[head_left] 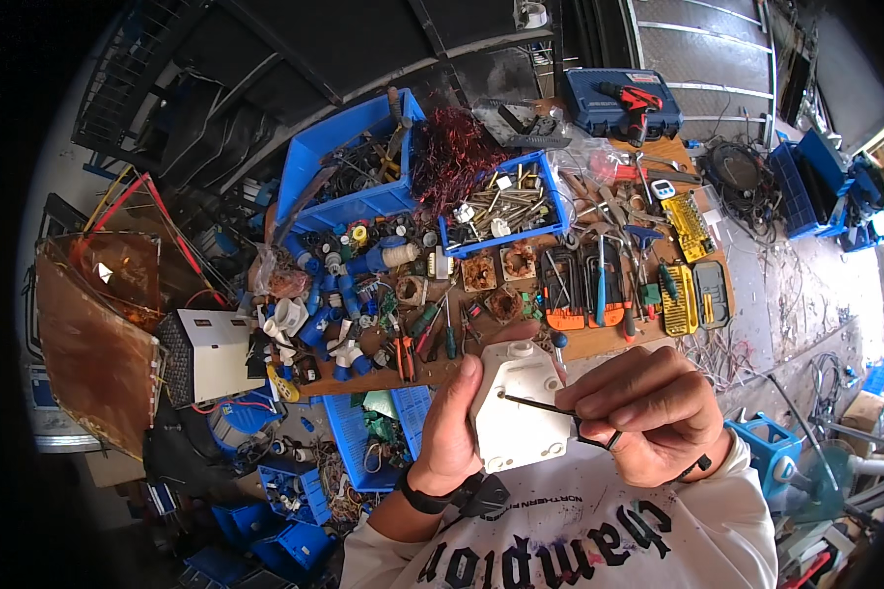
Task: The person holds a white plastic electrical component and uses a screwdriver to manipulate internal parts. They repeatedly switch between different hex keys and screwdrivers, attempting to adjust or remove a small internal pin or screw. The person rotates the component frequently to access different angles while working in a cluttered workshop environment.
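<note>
My left hand (449,427) grips a white plastic housing (523,438) by its left side, thumb along the edge. Round recessed holes sit near the corners of its upturned face, and a short round stub sticks out at the far end. In my right hand (658,410) is a thin black hex key (542,404), pinched between thumb and fingers. Its tip meets a hole at the housing's upper left, and its bent end shows under my fingers. Both hands are above my lap, in front of the bench's near edge.
On the wooden bench (373,385) lie blue pipe fittings (349,294), pliers, screwdrivers (450,329) and yellow bit sets (680,312). Two blue bins (349,208) (506,239) of metal parts stand behind. A red drill (638,103) rests on a blue case. More blue crates sit below left.
</note>
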Demonstrator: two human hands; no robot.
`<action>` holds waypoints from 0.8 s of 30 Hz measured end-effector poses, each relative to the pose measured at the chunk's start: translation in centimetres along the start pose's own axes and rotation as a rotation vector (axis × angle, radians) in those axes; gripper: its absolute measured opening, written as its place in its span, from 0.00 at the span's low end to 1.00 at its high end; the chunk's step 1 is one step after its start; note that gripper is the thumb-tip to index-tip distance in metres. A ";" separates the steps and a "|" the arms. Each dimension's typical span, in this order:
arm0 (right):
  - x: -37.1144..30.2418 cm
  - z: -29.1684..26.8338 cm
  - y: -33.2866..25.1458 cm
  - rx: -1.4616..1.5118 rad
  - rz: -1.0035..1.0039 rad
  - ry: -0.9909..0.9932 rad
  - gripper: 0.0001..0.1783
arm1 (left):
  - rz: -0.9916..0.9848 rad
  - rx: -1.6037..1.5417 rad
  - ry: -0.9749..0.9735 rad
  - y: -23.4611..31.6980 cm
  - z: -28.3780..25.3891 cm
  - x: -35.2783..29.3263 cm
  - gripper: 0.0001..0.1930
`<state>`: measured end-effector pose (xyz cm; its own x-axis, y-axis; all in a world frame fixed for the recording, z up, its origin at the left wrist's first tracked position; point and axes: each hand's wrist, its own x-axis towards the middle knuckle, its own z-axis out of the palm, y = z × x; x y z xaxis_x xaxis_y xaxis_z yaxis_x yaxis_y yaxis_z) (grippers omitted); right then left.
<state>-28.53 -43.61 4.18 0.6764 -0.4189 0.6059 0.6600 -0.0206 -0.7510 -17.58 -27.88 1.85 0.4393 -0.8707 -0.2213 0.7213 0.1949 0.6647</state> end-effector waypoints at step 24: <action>1.2 1.8 -1.1 -0.415 -0.119 -0.181 0.14 | 0.007 0.080 0.119 0.1 0.2 -0.9 0.33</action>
<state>-27.90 -42.43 6.21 0.6747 -0.2270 0.7023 0.5746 -0.4357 -0.6928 -18.06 -27.16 2.28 0.5078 -0.8088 -0.2966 0.6752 0.1599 0.7201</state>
